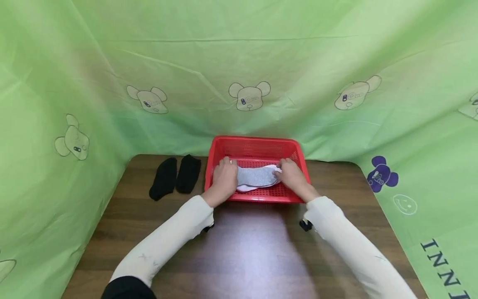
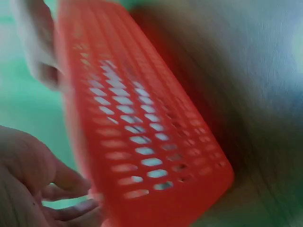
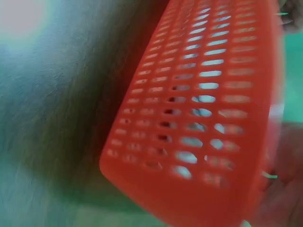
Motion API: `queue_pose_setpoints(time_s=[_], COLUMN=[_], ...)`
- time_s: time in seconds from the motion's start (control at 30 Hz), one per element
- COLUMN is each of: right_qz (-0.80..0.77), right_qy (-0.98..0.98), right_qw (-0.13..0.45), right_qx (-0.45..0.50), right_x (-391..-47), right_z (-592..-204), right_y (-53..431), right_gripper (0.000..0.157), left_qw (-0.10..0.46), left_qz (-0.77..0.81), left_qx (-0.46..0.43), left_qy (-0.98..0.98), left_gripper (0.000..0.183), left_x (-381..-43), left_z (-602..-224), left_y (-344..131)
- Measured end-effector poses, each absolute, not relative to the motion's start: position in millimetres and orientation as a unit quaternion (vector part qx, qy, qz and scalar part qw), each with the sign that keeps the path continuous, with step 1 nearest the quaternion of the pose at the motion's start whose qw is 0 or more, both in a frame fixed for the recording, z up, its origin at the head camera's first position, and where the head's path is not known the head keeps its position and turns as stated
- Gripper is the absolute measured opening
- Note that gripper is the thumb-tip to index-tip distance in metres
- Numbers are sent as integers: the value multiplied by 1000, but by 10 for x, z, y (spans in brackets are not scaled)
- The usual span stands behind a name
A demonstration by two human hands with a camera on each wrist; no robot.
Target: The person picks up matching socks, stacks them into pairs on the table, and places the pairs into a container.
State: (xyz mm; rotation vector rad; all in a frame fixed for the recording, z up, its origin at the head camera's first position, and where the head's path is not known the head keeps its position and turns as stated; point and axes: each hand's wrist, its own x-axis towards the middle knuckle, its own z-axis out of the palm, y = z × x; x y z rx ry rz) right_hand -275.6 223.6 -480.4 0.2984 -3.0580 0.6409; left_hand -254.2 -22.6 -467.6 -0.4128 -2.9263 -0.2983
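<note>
A red plastic basket with slotted walls stands at the far side of the table. In it a grey sock lies stretched sideways over white socks. My left hand reaches over the basket's near rim and grips the left end of the grey sock. My right hand pinches its right end, fingers and thumb bent over it. Through the slots of the near wall, the wrist views show pale cloth; the basket wall hides most of the grip there.
Two black socks lie flat side by side on the wooden table, left of the basket. A green printed curtain hangs close behind the basket and along both sides.
</note>
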Motion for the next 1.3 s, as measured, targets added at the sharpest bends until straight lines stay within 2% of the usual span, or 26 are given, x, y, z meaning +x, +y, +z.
queue_pose_setpoints(time_s=[0.1,0.2,0.37,0.53,0.7,0.8,0.83,0.87,0.9,0.97,1.0,1.07,1.3], right_qz=[211,185,144,124,111,112,110,108,106,99,96,95,101], right_qy=[-966,-958,-948,-940,-931,-927,-926,-924,-923,-921,-920,-920,-923], right_qw=[19,49,92,114,143,157,162,169,175,185,191,199,197], right_qx=[149,211,269,296,318,322,323,325,327,328,328,325,314], right_x=[-2515,-2202,-1741,-1507,-1471,-1482,-1485,-1490,-1498,-1519,-1532,-1562,-1641], right_z=[-4685,-4593,-4561,-4660,-4764,-4798,-4802,-4802,-4800,-4790,-4786,-4777,-4769], right_y=[2372,2546,2803,2947,3012,3008,3003,2995,2988,2969,2960,2943,2924], right_gripper=[29,30,39,45,36,56,53,42,41,22,22,31,28], left_qw=[159,210,213,189,144,125,122,120,121,123,126,128,125], left_qz=[-147,-187,-204,-156,-143,-154,-159,-162,-163,-160,-158,-148,-113], left_qx=[-175,-176,-144,-118,-83,-70,-68,-67,-66,-65,-64,-62,-39], left_qy=[-960,-943,-945,-962,-976,-978,-977,-977,-977,-977,-977,-979,-985], left_gripper=[34,43,42,34,33,33,33,33,32,31,30,27,8], left_x=[-2265,-2014,-1819,-1906,-2062,-2083,-2085,-2084,-2084,-2085,-2091,-2104,-2157], left_z=[-4544,-4483,-4624,-5041,-5381,-5488,-5516,-5538,-5552,-5565,-5564,-5563,-5607], left_y=[-390,-675,-1309,-1931,-2312,-2427,-2446,-2458,-2459,-2444,-2430,-2404,-2392])
